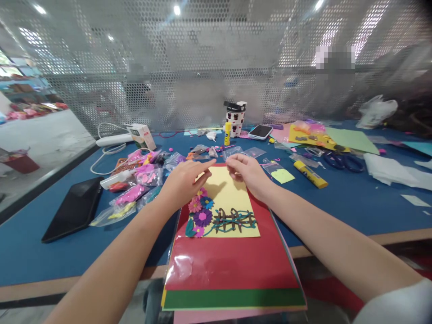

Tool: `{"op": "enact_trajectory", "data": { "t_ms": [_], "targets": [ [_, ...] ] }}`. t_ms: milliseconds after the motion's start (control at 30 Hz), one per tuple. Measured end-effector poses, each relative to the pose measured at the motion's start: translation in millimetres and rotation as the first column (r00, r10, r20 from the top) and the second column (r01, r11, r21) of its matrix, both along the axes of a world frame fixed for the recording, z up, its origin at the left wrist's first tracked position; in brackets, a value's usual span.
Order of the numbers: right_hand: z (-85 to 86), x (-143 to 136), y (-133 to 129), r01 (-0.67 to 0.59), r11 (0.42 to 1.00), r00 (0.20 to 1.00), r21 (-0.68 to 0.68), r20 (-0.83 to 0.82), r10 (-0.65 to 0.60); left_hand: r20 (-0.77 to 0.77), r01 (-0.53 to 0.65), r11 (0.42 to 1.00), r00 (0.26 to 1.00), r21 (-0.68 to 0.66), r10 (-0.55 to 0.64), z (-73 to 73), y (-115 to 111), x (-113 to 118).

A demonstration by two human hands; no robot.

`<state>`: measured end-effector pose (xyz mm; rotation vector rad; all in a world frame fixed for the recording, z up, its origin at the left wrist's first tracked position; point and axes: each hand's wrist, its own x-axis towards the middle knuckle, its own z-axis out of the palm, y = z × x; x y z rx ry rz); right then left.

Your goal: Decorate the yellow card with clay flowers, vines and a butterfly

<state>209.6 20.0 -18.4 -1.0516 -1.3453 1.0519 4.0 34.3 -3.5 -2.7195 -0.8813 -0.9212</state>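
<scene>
A pale yellow card (226, 191) lies on a stack of coloured sheets (232, 265) with red on top. Clay flowers (202, 217) in purple, pink and blue run along its left side, and a brown clay fence (234, 220) with teal vines crosses its lower part. Over the card's upper left edge is my left hand (187, 180), fingers apart and holding nothing visible. My right hand (248, 173) is at the upper right edge with its fingers curled together; whatever they pinch is too small or hidden to name.
Bags of coloured clay (145, 175) and a black tablet (74, 209) lie left. Behind stand a patterned cup (235, 119) and a yellow glue stick (227, 134). A phone (260, 132), yellow tube (310, 174), scissors (344, 162) and tissues (394, 171) are at the right.
</scene>
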Motion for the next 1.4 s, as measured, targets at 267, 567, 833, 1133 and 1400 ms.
{"op": "enact_trajectory", "data": {
  "t_ms": [267, 567, 833, 1133, 1400],
  "targets": [
    [-15.6, 43, 37, 0.288, 0.926, 0.884, 0.244, 0.305, -0.355, 0.067, -0.209, 0.978, 0.975, -0.023, 0.210, 6.9, 5, -9],
    [-27.3, 54, 49, 0.351, 0.880, 0.661, 0.321, 0.580, -0.475, 0.030, -0.399, 0.914, 0.915, -0.072, 0.402, 8.2, 9, -15],
    [-28.2, 52, 43, 0.329, 0.872, 0.649, 0.363, 0.583, -0.488, -0.200, -0.444, 0.886, 0.888, -0.138, 0.414, 0.4, 22, -30],
    [-27.9, 48, 37, 0.274, 0.871, 0.673, 0.409, 0.565, -0.477, -0.373, -0.416, 0.894, 0.866, -0.167, 0.333, -11.2, 34, -43],
    [-27.9, 46, 31, 0.280, 0.852, 0.658, 0.442, 0.557, -0.506, -0.371, -0.456, 0.874, 0.851, -0.167, 0.373, -16.5, 39, -44]
  ]
}}
